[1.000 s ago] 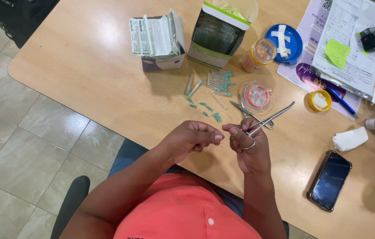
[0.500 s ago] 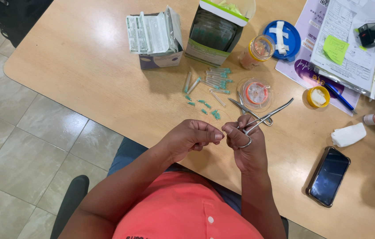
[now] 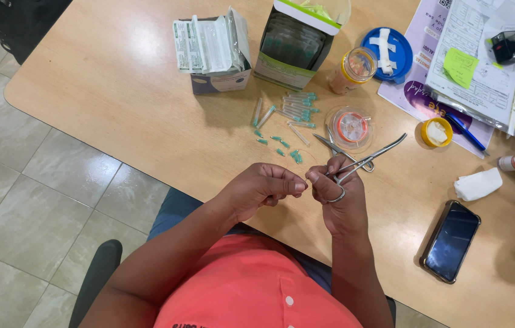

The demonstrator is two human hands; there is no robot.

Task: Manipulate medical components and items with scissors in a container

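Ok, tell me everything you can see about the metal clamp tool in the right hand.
The metal clamp tool looks like slim, shiny steel forceps with ring handles. The right hand holds it above the wooden table, a finger through one ring, with the long thin jaws angled up and to the right. The jaws appear closed; whether they grip anything is too small to tell. The left hand pinches its fingertips right beside the handle end.

Clinic or medical training desk, office-like: wooden table (image 3: 117,79) over tiled floor (image 3: 20,200), capped needles (image 3: 297,106) scattered, boxes of sterile packets (image 3: 212,45), printed forms (image 3: 482,67) (sticky note attached), phone (image 3: 450,241), gauze (image 3: 478,183).
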